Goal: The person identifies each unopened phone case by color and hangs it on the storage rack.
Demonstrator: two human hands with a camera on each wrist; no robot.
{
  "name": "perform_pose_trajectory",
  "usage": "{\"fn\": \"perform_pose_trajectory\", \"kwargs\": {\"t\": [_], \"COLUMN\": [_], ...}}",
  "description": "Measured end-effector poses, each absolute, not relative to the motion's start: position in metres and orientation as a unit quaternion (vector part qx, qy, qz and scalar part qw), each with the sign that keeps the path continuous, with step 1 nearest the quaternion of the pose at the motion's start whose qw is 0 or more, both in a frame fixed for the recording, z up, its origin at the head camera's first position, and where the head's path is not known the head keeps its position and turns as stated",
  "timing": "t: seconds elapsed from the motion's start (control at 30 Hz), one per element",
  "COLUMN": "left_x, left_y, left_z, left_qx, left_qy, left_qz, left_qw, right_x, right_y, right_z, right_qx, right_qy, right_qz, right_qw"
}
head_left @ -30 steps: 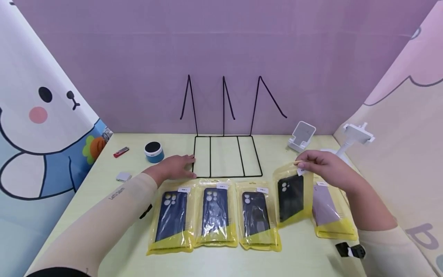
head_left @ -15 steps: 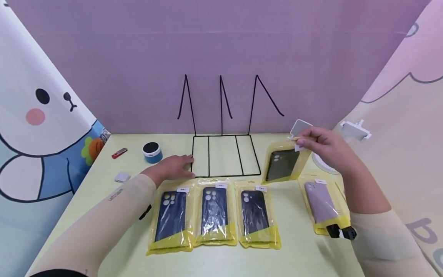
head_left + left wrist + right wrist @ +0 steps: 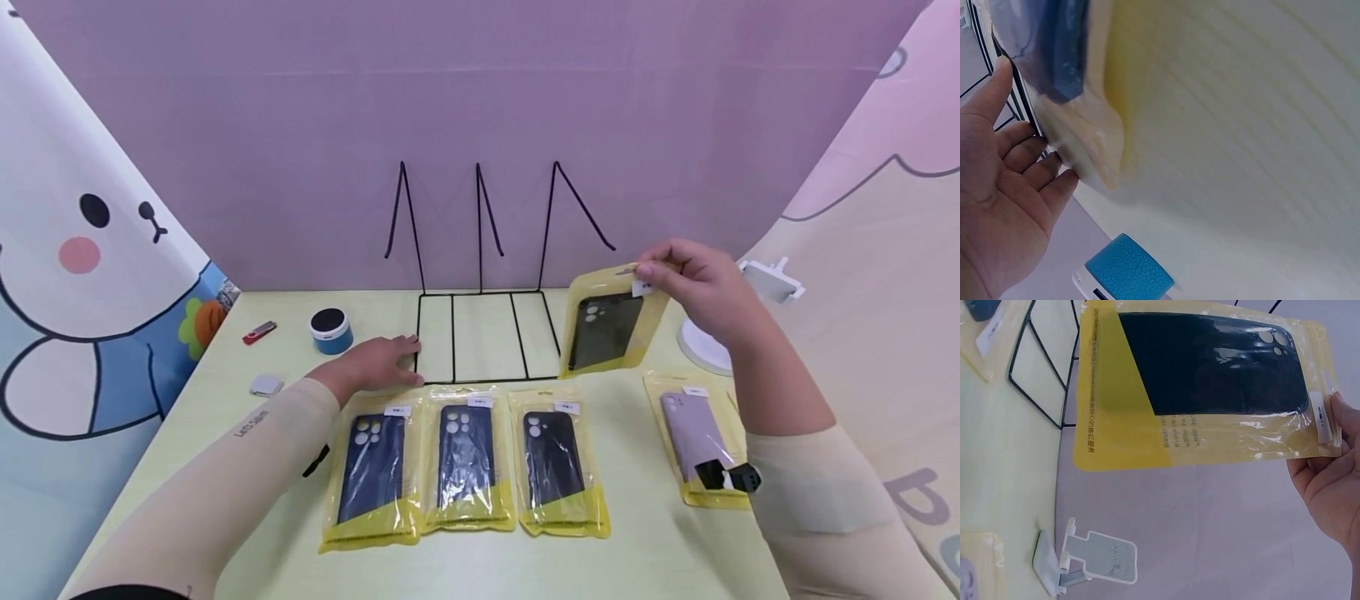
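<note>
My right hand (image 3: 693, 287) pinches the top corner of a yellow-edged clear bag holding a black phone case (image 3: 1222, 365). The bag hangs above the table near the right side of a black wire rack (image 3: 483, 382). Its hang hole shows beside the thumb in the head view. My left hand (image 3: 375, 364) rests at the rack's left bar, thumb and fingers apart, its fingertips (image 3: 1067, 178) right at the wire. Three hooked prongs (image 3: 480, 208) rise from the rack's back. In front of the rack lie three bagged dark phone cases (image 3: 372, 467) in a row.
A bagged purple phone case (image 3: 693, 433) lies at the right, partly under the right forearm. Behind it stand white phone stands (image 3: 772, 282). At the left are a blue speaker (image 3: 331, 332), a red USB stick (image 3: 259, 332) and a small white square item (image 3: 266, 385).
My right hand has lifted the bagged black phone case from its place in the row, moving it up and back toward the rack's right side. The left hand has stayed at the rack.
</note>
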State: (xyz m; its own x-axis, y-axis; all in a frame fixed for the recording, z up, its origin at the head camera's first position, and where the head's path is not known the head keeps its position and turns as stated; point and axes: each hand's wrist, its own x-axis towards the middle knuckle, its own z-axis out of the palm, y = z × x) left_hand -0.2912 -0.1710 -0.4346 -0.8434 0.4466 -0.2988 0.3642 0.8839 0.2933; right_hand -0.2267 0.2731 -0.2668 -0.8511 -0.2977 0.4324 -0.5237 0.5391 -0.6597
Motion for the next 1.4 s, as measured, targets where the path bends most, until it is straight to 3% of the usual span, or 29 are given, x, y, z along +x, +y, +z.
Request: {"fn": "perform_pose_trajectory", "kwargs": {"t": [1.4], "left_x": [-0.286], "left_y": [-0.167], "left_z": [-0.432], "left_qx": [0.202], "left_qy": [0.954], "left_qz": [0.126], "left_qw": [0.183], "right_x": [-0.3], "right_y": [0.251], "right_z": [-0.246], "right_qx": [0.14], "right_qy": [-0.923], "right_qz": [0.352], "right_qw": [0.066]}}
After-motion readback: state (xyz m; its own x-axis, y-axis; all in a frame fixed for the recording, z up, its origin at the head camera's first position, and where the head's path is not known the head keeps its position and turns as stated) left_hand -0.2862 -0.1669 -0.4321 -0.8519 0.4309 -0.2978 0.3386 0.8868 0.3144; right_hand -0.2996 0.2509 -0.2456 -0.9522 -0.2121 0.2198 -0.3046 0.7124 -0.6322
